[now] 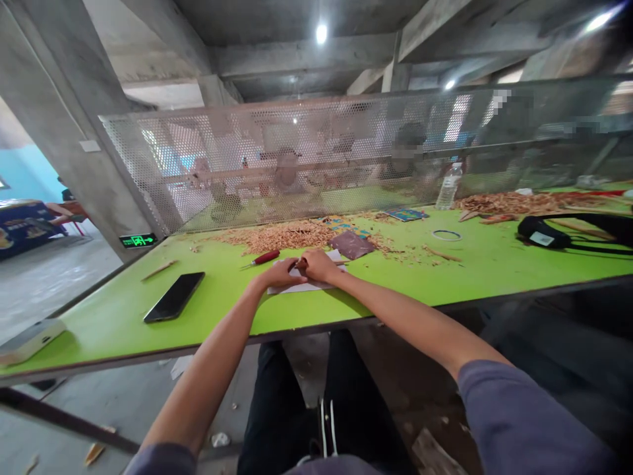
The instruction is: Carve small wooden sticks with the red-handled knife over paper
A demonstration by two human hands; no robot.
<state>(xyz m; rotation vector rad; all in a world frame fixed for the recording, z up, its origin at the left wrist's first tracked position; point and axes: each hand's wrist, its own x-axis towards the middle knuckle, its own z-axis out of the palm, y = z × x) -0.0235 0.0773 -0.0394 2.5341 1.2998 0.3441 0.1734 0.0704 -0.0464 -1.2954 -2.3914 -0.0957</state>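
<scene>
My left hand (281, 274) and my right hand (319, 265) meet over a white sheet of paper (291, 289) near the table's front edge. Between their curled fingers shows a small brown piece (301, 264), mostly covered, its kind unclear. A thin light-coloured stick end (342, 262) pokes out at the right of my right hand; whether it is held cannot be made out. Just behind my left hand lies a carving tool with a red handle (266, 257), its thin metal tip pointing left. A brown square of sandpaper (352, 244) rests behind my right hand.
Wood shavings (284, 236) spread along the back of the green table (222, 303), below a perforated metal screen (297, 165). A black phone (175, 297) and a white box (30, 341) lie left. A plastic bottle (449, 187) and a black strap (544, 232) are right.
</scene>
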